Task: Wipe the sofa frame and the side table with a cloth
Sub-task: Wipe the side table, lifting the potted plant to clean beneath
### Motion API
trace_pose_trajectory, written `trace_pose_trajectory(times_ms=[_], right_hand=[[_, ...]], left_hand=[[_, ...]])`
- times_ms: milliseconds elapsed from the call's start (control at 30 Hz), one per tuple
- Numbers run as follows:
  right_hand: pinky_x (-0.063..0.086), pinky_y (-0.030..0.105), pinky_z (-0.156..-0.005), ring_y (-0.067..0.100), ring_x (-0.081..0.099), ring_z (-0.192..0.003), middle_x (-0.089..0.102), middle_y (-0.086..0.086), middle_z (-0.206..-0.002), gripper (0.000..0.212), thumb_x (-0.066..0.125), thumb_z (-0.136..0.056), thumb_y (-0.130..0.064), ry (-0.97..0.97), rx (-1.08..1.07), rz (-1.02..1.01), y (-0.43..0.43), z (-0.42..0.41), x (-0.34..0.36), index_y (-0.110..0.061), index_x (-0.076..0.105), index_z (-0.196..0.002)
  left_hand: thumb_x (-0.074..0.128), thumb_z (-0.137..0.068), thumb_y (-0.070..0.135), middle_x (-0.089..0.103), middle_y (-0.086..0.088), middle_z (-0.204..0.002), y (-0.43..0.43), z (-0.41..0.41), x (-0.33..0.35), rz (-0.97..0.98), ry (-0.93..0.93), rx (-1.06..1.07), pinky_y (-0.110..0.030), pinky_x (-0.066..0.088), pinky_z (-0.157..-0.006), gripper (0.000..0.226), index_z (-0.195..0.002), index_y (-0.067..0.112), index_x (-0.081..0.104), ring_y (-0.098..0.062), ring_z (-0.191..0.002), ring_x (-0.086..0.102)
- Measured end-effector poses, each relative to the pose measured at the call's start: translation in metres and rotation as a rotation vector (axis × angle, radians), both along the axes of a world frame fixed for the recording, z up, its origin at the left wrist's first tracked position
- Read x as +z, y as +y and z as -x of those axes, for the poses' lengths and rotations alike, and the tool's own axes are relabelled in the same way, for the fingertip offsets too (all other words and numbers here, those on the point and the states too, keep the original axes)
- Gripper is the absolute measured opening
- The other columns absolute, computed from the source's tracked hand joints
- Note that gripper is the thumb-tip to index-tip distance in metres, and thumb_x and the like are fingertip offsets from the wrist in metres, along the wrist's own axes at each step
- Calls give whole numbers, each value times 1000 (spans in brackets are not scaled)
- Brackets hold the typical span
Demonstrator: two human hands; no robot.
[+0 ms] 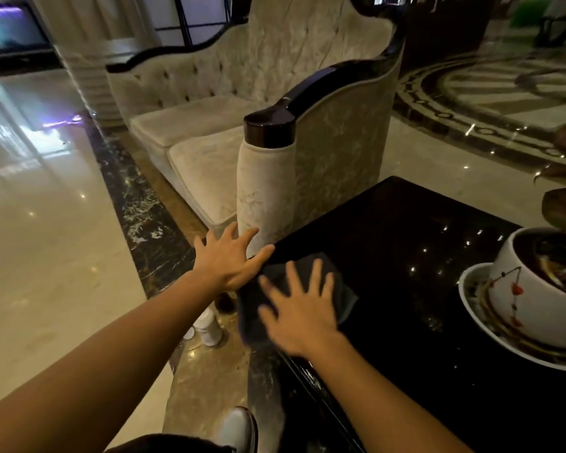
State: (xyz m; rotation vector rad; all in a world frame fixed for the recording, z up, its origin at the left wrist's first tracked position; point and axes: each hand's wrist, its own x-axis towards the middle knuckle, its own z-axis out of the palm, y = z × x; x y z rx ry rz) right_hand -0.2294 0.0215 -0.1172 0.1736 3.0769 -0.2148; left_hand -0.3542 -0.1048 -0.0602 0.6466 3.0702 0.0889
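A glossy black side table (406,243) stands beside a cream tufted sofa (209,148) with a dark polished wood frame (294,103) along its armrest and back. A dark grey cloth (342,291) lies on the table's near left corner. My right hand (303,310) presses flat on the cloth with fingers spread, slightly blurred. My left hand (231,259) rests open at the table's corner, its thumb touching the edge, next to the foot of the sofa's armrest.
A white bowl planter (517,302) on a white saucer (477,318) occupies the table's right side. A white bottle (209,328) stands on the marble floor below the table's corner. My shoe (239,426) is near the bottom. Polished floor spreads left.
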Motion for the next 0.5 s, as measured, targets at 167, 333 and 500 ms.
trace_pose_trajectory(times_ms=[167, 333, 500], right_hand=[[-9, 60, -118, 46, -14, -150, -1, -2, -170, 63, 3, -91, -70, 49, -17, -71, 68, -68, -11, -57, -5, -151], [-7, 68, -117, 54, -23, -145, -18, 6, -168, 67, 24, -99, -59, -172, -388, -4, 128, -43, 10, -48, -11, -155], [-13, 63, -115, 49, -20, -148, -5, 2, -169, 61, -1, -92, -74, 39, -60, -15, 63, -81, -16, -57, -11, -151]], left_hand=[[6, -72, 89, 17, -4, -164, 24, -13, -25, -14, -156, -24, -65, 16, -113, 89, -151, 48, 17, -45, -144, 20], [8, -71, 90, 10, -5, -165, 32, -24, -52, -12, -187, -30, -63, 15, -115, 94, -153, 45, 0, -44, -147, 12], [2, -68, 92, 5, -5, -165, 31, -25, -62, -33, -160, -12, -62, 9, -116, 97, -153, 45, -3, -44, -148, 8]])
